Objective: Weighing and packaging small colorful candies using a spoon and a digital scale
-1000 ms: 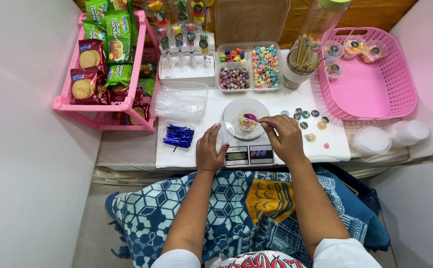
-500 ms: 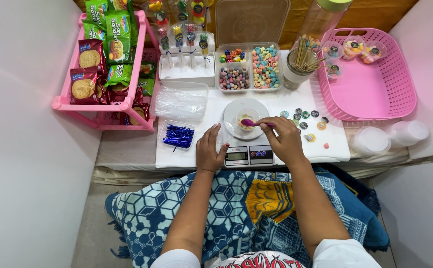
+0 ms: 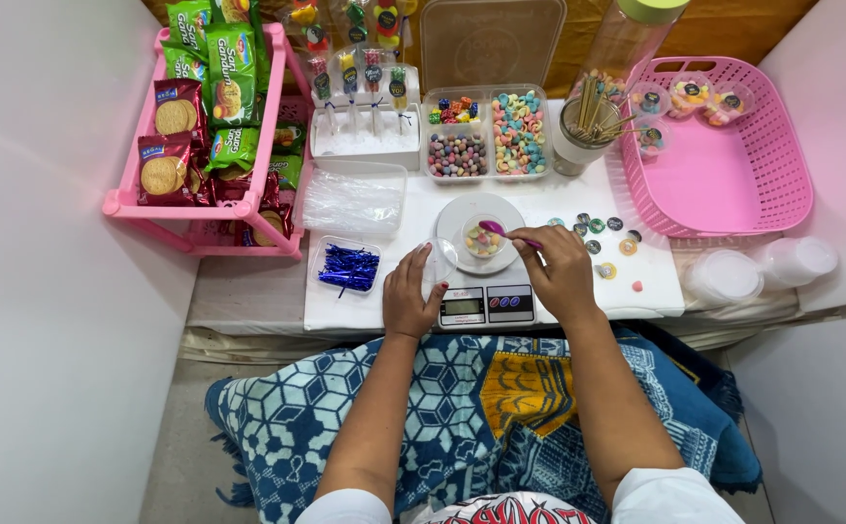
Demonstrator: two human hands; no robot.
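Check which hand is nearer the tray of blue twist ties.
Left. The left hand rests just right of the tray of blue twist ties, by the scale. The right hand is beyond the scale, holding a pink spoon.

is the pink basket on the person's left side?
No: the pink basket sits to the right of the scale, past the right hand.
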